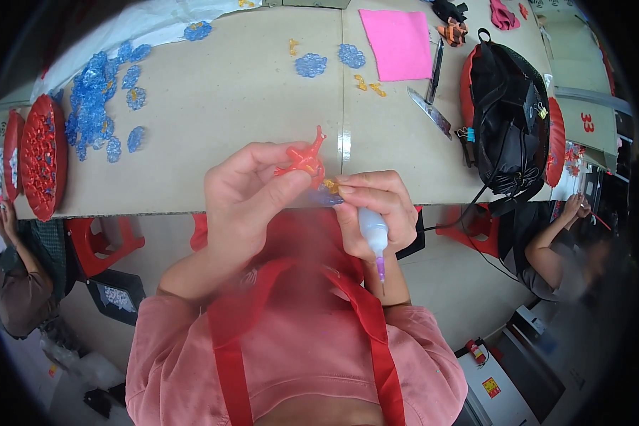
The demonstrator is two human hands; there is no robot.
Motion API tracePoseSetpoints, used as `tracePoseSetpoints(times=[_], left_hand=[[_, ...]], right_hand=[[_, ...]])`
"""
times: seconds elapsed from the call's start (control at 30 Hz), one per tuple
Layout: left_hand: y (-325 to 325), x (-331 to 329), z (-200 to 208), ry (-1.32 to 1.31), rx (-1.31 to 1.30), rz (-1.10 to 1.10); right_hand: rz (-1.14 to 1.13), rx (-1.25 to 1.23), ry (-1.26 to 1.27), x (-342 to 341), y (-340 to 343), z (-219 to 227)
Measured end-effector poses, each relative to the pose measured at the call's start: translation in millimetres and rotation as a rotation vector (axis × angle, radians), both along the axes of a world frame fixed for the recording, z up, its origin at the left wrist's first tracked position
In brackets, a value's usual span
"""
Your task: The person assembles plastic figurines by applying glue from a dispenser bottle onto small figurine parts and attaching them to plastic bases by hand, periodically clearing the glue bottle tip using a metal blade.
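Observation:
My left hand (243, 195) is closed on a small red plastic figure (309, 162) with thin limbs, pinched between thumb and fingers above the table's near edge. Close beside it, my right hand (390, 202) pinches a translucent piece (328, 197), yellow on top and blue below, in its fingertips. The same right hand also grips a white squeeze bottle (373, 226) in its palm, with the purple needle tip pointing down toward me. The figure and the piece are almost together; whether they touch I cannot tell.
On the table (227, 99) lie a heap of blue translucent pieces (92, 96), small yellow pieces (361, 82), a pink cloth (397, 46), open scissors (430, 106) and a black bag (511, 113) with cables. A red tray (42, 156) of red parts stands left. People sit on both sides.

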State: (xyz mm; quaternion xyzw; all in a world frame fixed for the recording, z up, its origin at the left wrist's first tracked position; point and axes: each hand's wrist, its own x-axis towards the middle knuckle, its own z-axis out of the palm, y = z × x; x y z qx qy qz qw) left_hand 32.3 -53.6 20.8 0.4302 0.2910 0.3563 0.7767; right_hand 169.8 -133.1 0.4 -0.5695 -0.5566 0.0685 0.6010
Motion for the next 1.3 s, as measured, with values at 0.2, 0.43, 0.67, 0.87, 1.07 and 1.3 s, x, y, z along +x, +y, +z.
tracePoseSetpoints(times=[0.2, 0.43, 0.67, 0.87, 1.07, 1.3], left_hand=[[-0.3, 1.6, -0.4, 0.051, 0.027, 0.012], [4.8, 0.6, -5.8, 0.037, -0.097, 0.038], [9.5, -0.3, -13.5, 0.039, -0.254, 0.011], [13.9, 1.4, -13.0, 0.067, -0.262, -0.011], [17.6, 2.8, -12.9, 0.123, -0.233, 0.003], [19.8, 3.1, -6.1, 0.184, -0.116, 0.025]], right_hand=[[-0.059, 0.005, -0.033, -5.1, 0.4, -1.8], [-0.033, -0.015, -0.083, -3.5, 8.7, -0.7], [0.056, -0.019, -0.132, 3.3, 12.0, -9.1], [0.050, 0.024, -0.107, 2.5, 15.6, -15.4], [0.042, 0.061, -0.107, 1.7, 20.5, -20.3], [0.100, 0.052, -0.110, 6.0, 25.1, -21.7]])
